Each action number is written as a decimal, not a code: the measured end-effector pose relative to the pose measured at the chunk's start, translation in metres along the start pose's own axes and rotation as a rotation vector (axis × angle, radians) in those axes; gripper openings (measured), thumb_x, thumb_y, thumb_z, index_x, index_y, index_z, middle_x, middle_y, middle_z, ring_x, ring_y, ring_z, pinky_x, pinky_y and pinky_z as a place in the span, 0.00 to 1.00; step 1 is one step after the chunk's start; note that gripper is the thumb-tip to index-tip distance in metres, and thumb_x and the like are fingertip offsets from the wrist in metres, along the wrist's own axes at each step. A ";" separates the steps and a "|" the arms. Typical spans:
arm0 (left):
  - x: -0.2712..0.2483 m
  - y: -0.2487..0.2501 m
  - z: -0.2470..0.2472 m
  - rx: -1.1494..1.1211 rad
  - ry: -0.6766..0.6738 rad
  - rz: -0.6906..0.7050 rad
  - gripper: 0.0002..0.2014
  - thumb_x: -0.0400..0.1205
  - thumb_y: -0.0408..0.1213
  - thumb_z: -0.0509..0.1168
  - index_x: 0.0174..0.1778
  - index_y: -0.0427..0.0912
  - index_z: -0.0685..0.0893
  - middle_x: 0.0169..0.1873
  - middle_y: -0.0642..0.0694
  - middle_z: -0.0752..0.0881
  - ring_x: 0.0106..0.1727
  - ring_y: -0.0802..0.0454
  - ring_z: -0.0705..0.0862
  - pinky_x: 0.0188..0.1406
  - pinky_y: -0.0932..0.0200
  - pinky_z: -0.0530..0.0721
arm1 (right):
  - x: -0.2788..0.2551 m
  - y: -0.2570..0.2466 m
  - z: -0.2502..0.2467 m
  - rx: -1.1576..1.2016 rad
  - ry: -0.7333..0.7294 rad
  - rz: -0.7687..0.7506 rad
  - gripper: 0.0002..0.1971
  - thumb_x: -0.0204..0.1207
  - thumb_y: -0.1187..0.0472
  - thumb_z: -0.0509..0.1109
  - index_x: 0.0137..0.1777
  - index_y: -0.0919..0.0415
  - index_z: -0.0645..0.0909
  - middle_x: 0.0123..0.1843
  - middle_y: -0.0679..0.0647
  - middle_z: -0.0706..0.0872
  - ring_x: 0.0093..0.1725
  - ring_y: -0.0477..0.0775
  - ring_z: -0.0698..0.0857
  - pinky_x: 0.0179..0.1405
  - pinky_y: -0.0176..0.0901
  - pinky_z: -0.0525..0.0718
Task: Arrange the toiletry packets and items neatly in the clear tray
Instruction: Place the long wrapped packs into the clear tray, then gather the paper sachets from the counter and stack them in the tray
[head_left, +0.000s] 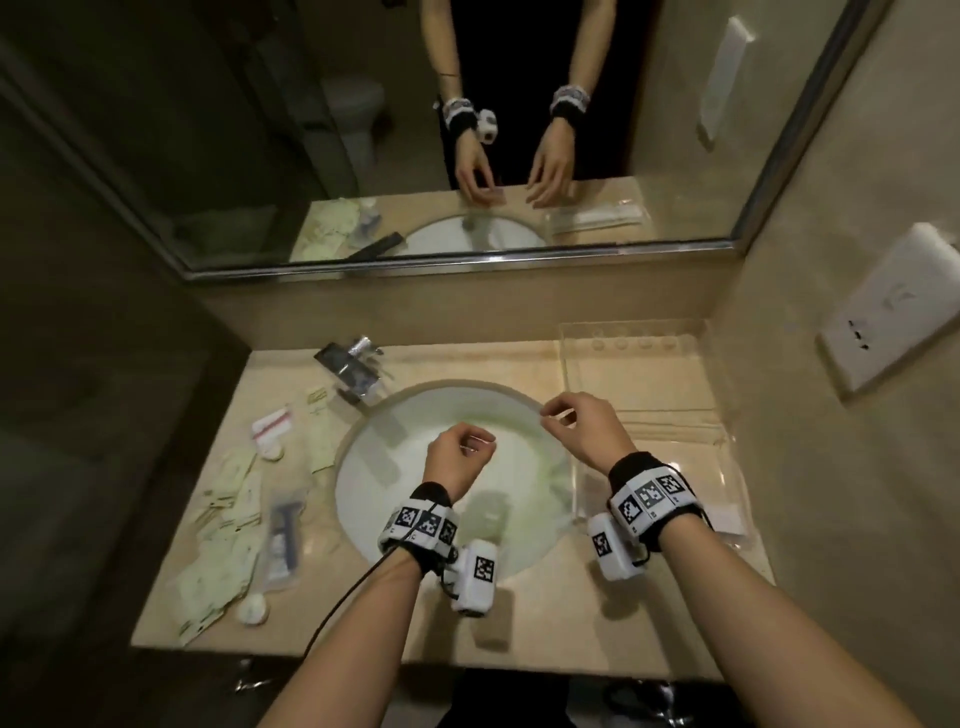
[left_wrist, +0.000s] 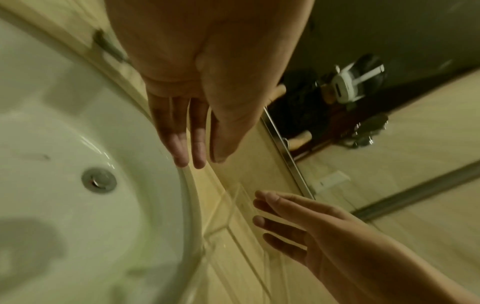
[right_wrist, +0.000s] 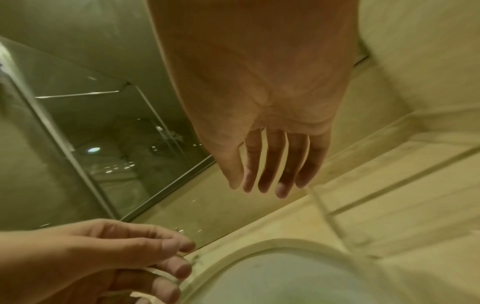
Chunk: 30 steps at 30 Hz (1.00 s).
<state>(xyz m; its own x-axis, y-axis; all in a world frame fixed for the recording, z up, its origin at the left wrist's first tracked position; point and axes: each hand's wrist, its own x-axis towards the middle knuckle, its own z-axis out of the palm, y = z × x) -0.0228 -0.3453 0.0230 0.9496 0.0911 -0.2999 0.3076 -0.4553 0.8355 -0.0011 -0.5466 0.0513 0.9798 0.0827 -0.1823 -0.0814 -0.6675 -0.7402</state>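
Note:
My left hand hovers over the sink and pinches a small pale packet between thumb and fingers; the packet is mostly hidden. My right hand is just right of it, near the sink's far rim, fingers relaxed and holding nothing. The clear tray stands on the counter to the right of the right hand, with a white packet at its near end. Several pale packets lie loose on the counter left of the sink, beside a blue item in a clear sleeve.
The white basin fills the counter's middle. A chrome faucet and a dark packet sit at the back left. Two small round white items lie among the packets. The mirror rises behind; a wall socket is right.

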 end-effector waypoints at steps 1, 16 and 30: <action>-0.003 -0.005 -0.017 -0.007 0.031 -0.014 0.02 0.75 0.35 0.72 0.40 0.47 0.87 0.34 0.49 0.87 0.36 0.50 0.85 0.43 0.55 0.85 | 0.005 -0.016 0.011 0.001 -0.028 -0.025 0.07 0.77 0.58 0.73 0.53 0.58 0.87 0.53 0.52 0.88 0.47 0.52 0.87 0.51 0.42 0.84; -0.051 -0.140 -0.238 -0.097 0.409 -0.311 0.04 0.75 0.31 0.70 0.38 0.45 0.87 0.31 0.51 0.86 0.36 0.51 0.85 0.35 0.67 0.85 | 0.028 -0.194 0.208 -0.067 -0.439 -0.283 0.08 0.77 0.59 0.73 0.53 0.60 0.86 0.45 0.48 0.87 0.41 0.48 0.83 0.40 0.33 0.77; -0.053 -0.273 -0.335 -0.013 0.383 -0.606 0.18 0.66 0.35 0.81 0.46 0.42 0.81 0.48 0.41 0.85 0.52 0.46 0.84 0.51 0.61 0.80 | 0.050 -0.259 0.402 -0.235 -0.614 -0.105 0.22 0.69 0.59 0.81 0.61 0.59 0.79 0.58 0.55 0.84 0.56 0.57 0.85 0.59 0.47 0.82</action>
<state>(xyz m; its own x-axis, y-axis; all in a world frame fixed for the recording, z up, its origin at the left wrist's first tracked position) -0.1365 0.0707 -0.0350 0.5651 0.6300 -0.5326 0.7862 -0.2158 0.5790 -0.0047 -0.0719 -0.0263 0.6928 0.5163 -0.5035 0.1190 -0.7704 -0.6263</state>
